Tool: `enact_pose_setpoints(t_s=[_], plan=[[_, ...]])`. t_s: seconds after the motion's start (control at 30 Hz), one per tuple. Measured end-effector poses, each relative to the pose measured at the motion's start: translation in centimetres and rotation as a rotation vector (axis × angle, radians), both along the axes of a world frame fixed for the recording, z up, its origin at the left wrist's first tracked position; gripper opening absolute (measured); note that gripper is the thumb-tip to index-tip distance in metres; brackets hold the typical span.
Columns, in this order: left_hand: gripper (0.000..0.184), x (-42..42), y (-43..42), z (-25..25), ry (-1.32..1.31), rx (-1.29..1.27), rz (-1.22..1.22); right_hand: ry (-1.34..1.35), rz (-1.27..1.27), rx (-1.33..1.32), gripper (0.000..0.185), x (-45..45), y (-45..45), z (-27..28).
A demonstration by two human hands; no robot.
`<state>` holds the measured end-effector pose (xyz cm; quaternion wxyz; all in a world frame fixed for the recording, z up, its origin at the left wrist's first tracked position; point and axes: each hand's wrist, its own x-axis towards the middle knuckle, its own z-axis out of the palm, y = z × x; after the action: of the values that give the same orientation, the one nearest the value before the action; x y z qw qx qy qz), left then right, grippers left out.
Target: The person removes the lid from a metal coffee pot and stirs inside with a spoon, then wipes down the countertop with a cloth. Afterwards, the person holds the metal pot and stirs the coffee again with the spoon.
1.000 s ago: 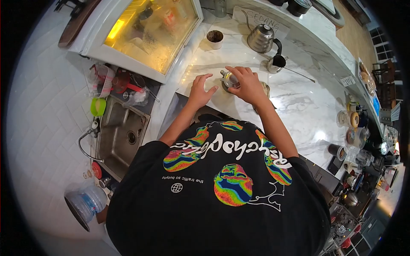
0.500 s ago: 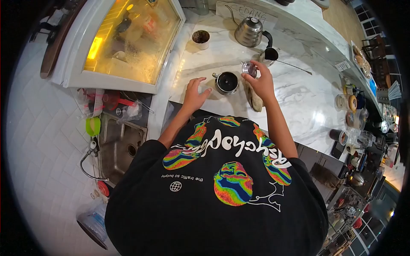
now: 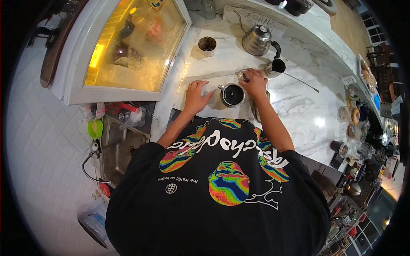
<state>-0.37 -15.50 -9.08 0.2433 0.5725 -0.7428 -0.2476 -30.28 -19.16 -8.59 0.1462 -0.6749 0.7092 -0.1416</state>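
Just beside the dark-filled pot (image 3: 233, 95), our right hand (image 3: 256, 83) pinches a round lid (image 3: 241, 76), our left hand (image 3: 196, 97) loosely spread over the bench (image 3: 303, 113).

Near the frame's centre, the right hand (image 3: 255, 82) covers part of a small, round, silver-rimmed lid (image 3: 241, 75). At upper left, a fogged glass pane (image 3: 141, 70) blurs the contents (image 3: 153, 29) of a white-framed cabinet (image 3: 113, 94). A silver gooseneck kettle (image 3: 256, 41) partly hides a white handwritten sign (image 3: 253, 16). The top edge crops a clear glass bottle (image 3: 209, 8).
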Motion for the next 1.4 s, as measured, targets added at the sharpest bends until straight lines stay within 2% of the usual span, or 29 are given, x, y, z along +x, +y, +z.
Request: enact_pose_setpoints(t_s=[0.1, 0.23, 0.33, 0.37, 0.47, 0.57, 0.67, 0.73, 0.83, 0.9, 1.0, 1.27, 1.4], plan=[[0.055, 0.2, 0.3, 0.1, -0.022, 0.012, -0.007, -0.025, 0.006, -0.026, 0.06, -0.6, 0.8, -0.7], [0.055, -0.1, 0.1, 0.3, -0.053, -0.025, -0.008, -0.242, -0.046, -0.267, 0.052, -1.0, 2.1, 1.1], [0.054, -0.2, 0.3, 0.6, -0.107, -0.074, -0.009, -0.46, -0.187, -0.279, 0.048, -2.7, 5.1, 3.5], [0.053, -0.3, 0.1, 0.6, -0.114, -0.072, -0.011, -0.457, -0.306, -0.264, 0.042, -3.3, 6.0, 3.8], [0.053, -0.9, -0.6, 0.3, -0.126, -0.074, -0.034, -0.738, -0.615, -0.286, 0.045, -6.3, 7.3, 3.2], [0.054, -1.6, -0.8, 0.0, -0.145, -0.082, -0.067, -0.708, -0.75, -0.384, 0.061, -8.4, 6.6, 4.9], [0.053, -2.2, -1.2, -0.1, -0.172, -0.103, -0.097, -0.688, -0.7, -0.372, 0.063, -9.4, 5.0, 8.4], [0.053, -2.5, -1.5, -0.3, -0.186, -0.128, -0.108, -0.66, -0.6, -0.398, 0.045, -10.1, 3.9, 8.1], [0.053, -2.5, -1.5, -1.0, -0.195, -0.193, -0.118, -0.536, -0.467, -0.407, 0.032, -10.9, 3.3, 7.5], [0.052, -2.3, -1.3, -1.3, -0.191, -0.26, -0.13, -0.35, -0.38, -0.444, 0.029, -10.9, 3.5, 7.8], [0.051, -2.1, -0.9, -1.3, -0.216, -0.316, -0.148, -0.318, -0.368, -0.47, 0.029, -10.9, 4.4, 9.5], [0.05, -2.2, -0.9, -1.3, -0.225, -0.315, -0.137, -0.724, -0.554, -0.682, 0.033, -10.7, 7.2, 12.2], [0.05, -2.3, -0.8, -1.4, -0.227, -0.324, -0.136, -0.76, -0.623, -0.686, 0.033, -8.7, 9.8, 15.1]])
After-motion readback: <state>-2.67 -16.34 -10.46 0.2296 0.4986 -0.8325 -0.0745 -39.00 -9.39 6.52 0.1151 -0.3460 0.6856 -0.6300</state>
